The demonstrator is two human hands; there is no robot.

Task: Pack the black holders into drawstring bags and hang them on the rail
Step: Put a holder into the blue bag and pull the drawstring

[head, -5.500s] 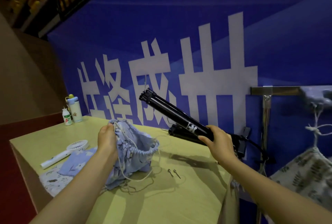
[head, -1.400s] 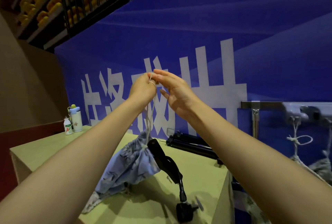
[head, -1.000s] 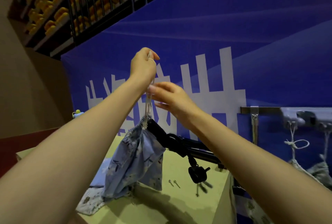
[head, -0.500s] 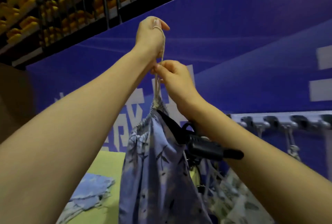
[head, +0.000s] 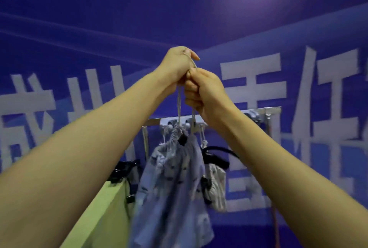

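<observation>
L grip (head: 177,64) & R grip (head: 205,90) both pinch cord (head: 179,104) of blue bag (head: 171,188); black holder (head: 182,138) poking out top.

This looks like a staged work corner in a hall. A big blue banner (head: 258,19) with large white characters covers the wall, behind a metal rail (head: 153,122) and a yellow-green worktop (head: 104,208).

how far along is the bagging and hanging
Done: a holder sits in the blue bag, mouth cinched; a grey bag hangs on the rail. In hand: left hand and right hand hold the blue bag up by its cord. Left: hooking that cord on the rail; a second holder at the table edge looks unbagged.
</observation>
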